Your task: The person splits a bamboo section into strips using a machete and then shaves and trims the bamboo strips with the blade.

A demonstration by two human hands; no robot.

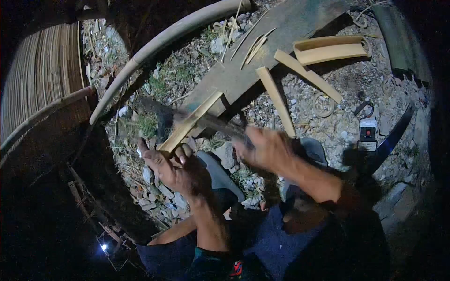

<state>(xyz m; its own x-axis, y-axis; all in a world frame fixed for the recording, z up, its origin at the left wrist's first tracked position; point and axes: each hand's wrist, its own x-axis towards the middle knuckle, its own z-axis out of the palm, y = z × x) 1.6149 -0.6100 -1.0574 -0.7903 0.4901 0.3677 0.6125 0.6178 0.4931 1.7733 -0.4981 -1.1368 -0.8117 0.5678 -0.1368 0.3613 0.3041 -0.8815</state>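
Note:
My left hand [171,166], left of centre, holds the lower end of a pale split bamboo piece [192,122], which slants up to the right toward a wooden plank [220,77]. My right hand [265,147] is closed round the handle of a long dark blade [218,125], blurred by motion. The blade lies across the bamboo piece in this view; whether they touch is unclear. Thin bamboo slivers [255,48] lie on the plank.
Right of the plank are split bamboo pieces [277,102], a wide bamboo half [333,50], a ring [323,104] and a small black device [368,132]. A curved pole [154,44] crosses the upper left. Gravel covers the ground.

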